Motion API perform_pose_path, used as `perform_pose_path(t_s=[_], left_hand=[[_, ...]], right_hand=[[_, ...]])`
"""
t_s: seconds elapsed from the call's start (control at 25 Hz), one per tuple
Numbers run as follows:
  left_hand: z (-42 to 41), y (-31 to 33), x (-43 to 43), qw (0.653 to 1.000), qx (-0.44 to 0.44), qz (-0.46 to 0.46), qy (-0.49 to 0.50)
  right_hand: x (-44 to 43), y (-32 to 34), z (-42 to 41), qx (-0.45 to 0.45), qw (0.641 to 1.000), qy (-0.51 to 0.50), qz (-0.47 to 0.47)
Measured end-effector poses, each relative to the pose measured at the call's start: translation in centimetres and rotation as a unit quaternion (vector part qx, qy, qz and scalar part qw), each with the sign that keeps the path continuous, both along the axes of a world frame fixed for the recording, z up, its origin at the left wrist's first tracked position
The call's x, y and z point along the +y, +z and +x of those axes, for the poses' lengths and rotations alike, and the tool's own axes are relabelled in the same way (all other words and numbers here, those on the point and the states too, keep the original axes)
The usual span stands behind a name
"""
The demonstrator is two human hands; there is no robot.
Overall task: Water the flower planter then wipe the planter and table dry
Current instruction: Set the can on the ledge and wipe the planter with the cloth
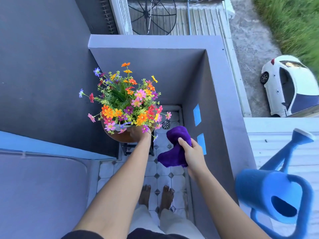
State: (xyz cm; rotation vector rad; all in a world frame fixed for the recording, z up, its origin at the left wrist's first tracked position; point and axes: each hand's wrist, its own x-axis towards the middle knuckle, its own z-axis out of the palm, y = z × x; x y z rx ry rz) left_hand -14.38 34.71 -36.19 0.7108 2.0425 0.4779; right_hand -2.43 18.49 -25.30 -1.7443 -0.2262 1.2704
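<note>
A brown round planter (pixel 120 137) full of bright mixed flowers (pixel 127 100) stands on a small dark table (pixel 128 148) in the balcony corner. My left hand (pixel 139 134) grips the planter's near right side under the blooms. My right hand (pixel 191 155) is closed on a crumpled purple cloth (pixel 176 145), held in the air just right of the planter, apart from it. A blue watering can (pixel 274 192) rests on the balcony wall's top at the right, spout pointing away.
Grey balcony walls (pixel 221 104) enclose the corner on the far and right sides. A floor drain (pixel 166 125) lies in the tiled floor behind the planter. My bare feet (pixel 156 197) stand on the tiles. A grey cushion (pixel 41 190) fills the left. A white car is parked far below.
</note>
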Motion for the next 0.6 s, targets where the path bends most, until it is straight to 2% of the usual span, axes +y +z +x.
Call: perform_pose_path(t_s=[0.16, 0.44, 0.52, 0.6], left_hand=[[0.2, 3.9, -0.7, 1.000, -0.014, 0.019, 0.020], [-1.7, 8.3, -1.2, 0.999, 0.003, 0.042, -0.007], [-3.1, 9.7, -1.0, 0.998, -0.018, 0.040, -0.036], [-4.6, 10.7, -0.8, 0.995, -0.073, 0.066, -0.019]], right_hand=[[0.3, 0.0, 0.3, -0.002, 1.000, 0.002, 0.000], [0.5, 0.6, 0.4, -0.011, 1.000, 0.014, 0.009], [0.6, 1.0, 0.2, -0.012, 1.000, 0.013, 0.016], [0.7, 1.6, -0.5, -0.007, 0.999, 0.009, 0.034]])
